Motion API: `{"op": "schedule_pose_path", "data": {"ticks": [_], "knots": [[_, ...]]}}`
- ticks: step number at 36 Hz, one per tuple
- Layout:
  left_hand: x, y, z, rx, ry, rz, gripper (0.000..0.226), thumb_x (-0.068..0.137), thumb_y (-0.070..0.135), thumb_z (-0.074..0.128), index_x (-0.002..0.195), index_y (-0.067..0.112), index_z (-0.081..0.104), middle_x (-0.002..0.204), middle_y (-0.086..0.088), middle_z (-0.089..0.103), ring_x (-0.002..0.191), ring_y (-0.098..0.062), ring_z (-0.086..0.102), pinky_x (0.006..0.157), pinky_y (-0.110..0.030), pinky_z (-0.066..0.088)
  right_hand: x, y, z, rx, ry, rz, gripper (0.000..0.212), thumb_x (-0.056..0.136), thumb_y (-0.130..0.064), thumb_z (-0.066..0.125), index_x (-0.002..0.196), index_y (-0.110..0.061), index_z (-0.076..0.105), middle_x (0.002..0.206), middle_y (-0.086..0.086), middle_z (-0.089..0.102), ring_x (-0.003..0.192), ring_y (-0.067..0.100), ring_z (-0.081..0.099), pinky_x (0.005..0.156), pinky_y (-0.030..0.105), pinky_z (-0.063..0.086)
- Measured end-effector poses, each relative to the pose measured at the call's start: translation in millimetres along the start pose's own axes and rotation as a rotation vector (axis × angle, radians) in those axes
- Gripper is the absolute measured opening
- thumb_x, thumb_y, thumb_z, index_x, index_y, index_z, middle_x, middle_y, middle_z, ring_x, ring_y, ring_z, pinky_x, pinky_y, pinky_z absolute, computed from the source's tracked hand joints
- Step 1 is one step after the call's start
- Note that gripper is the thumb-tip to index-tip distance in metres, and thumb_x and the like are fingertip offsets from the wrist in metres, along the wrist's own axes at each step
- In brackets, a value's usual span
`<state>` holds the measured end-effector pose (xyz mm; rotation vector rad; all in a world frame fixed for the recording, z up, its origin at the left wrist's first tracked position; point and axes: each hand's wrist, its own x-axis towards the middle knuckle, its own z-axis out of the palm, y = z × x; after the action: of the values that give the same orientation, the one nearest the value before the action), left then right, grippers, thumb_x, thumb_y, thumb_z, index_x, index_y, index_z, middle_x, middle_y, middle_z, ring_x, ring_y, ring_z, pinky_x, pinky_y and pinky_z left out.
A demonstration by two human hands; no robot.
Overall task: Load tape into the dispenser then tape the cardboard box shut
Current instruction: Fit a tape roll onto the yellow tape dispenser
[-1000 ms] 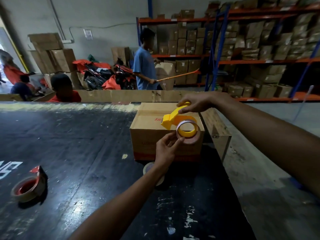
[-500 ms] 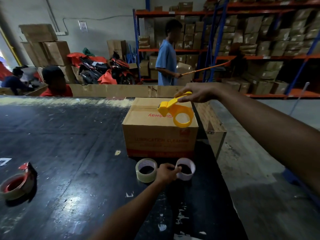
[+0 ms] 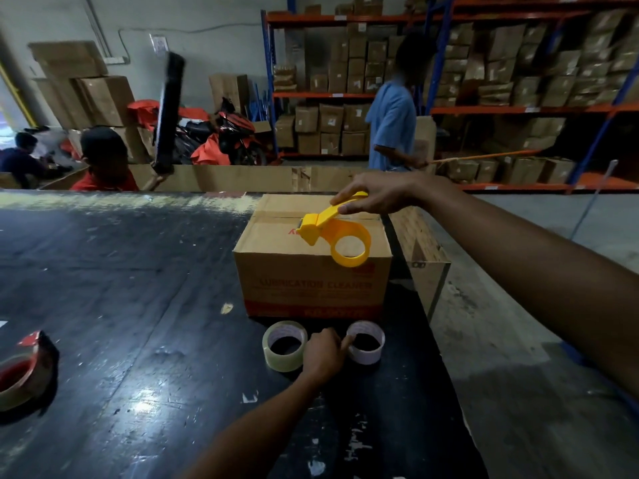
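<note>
A brown cardboard box point(image 3: 311, 267) stands on the black table point(image 3: 121, 305), its top flaps closed with a bare seam. My right hand point(image 3: 373, 197) grips the handle of a yellow tape dispenser point(image 3: 337, 236) above the box top; the dispenser's round holder is empty. In front of the box lie a clear tape roll point(image 3: 285, 345) and a thin white ring point(image 3: 366, 342). My left hand point(image 3: 323, 354) rests on the table between them, fingers curled, one fingertip touching the ring's rim. Whether it grips the ring is hidden.
A second tape roll in a red dispenser point(image 3: 20, 375) lies at the table's left edge. The table ends just right of the box, where a cardboard panel point(image 3: 427, 261) stands. Behind are a person in red point(image 3: 103, 160) raising a long black object point(image 3: 167, 108), a person in blue point(image 3: 392, 126) and shelves of boxes.
My left hand took the white ring off the dispenser and set it on the table beside the clear roll. The dispenser stays over the box. The person in blue walked right.
</note>
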<state>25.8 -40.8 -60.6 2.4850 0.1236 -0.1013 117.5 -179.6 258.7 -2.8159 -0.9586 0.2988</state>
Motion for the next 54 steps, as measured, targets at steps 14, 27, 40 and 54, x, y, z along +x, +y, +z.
{"op": "schedule_pose_path", "data": {"ticks": [14, 27, 40, 54], "knots": [[-19, -81, -66, 0.236, 0.316, 0.034, 0.104, 0.069, 0.083, 0.064, 0.151, 0.026, 0.034, 0.153, -0.003, 0.037, 0.143, -0.027, 0.036, 0.112, -0.049, 0.037, 25, -6, 13, 0.031, -0.028, -0.001, 0.044, 0.106, -0.037, 0.052, 0.148, -0.024, 0.055, 0.140, -0.005, 0.053, 0.120, 0.011, 0.047, 0.085, 0.023, 0.036], [-16, -126, -79, -0.005, 0.052, 0.073, 0.124, 0.050, 0.073, 0.077, 0.153, 0.021, 0.031, 0.144, 0.002, 0.046, 0.133, -0.020, 0.050, 0.106, -0.040, 0.049, 48, -24, 26, 0.105, -0.042, 0.017, 0.043, 0.105, -0.037, 0.055, 0.145, -0.024, 0.059, 0.145, -0.002, 0.054, 0.129, 0.016, 0.049, 0.109, 0.040, 0.041], [-30, 2, -136, -0.358, 0.580, 0.560, 0.104, 0.072, 0.046, 0.089, 0.152, 0.010, 0.033, 0.148, -0.002, 0.045, 0.137, -0.014, 0.048, 0.112, -0.039, 0.047, 60, -29, 30, 0.126, -0.052, 0.027, 0.045, 0.102, -0.047, 0.055, 0.144, -0.031, 0.059, 0.153, -0.002, 0.052, 0.136, 0.021, 0.048, 0.114, 0.050, 0.040], [-11, 20, -129, -0.401, 0.681, 0.531, 0.097, 0.071, 0.043, 0.090, 0.146, 0.013, 0.035, 0.142, -0.002, 0.046, 0.132, -0.017, 0.051, 0.109, -0.041, 0.048, 38, -23, 13, 0.301, -0.014, 0.034, 0.048, 0.102, -0.047, 0.056, 0.147, -0.028, 0.057, 0.151, 0.000, 0.050, 0.126, 0.018, 0.054, 0.091, 0.031, 0.051]]}}
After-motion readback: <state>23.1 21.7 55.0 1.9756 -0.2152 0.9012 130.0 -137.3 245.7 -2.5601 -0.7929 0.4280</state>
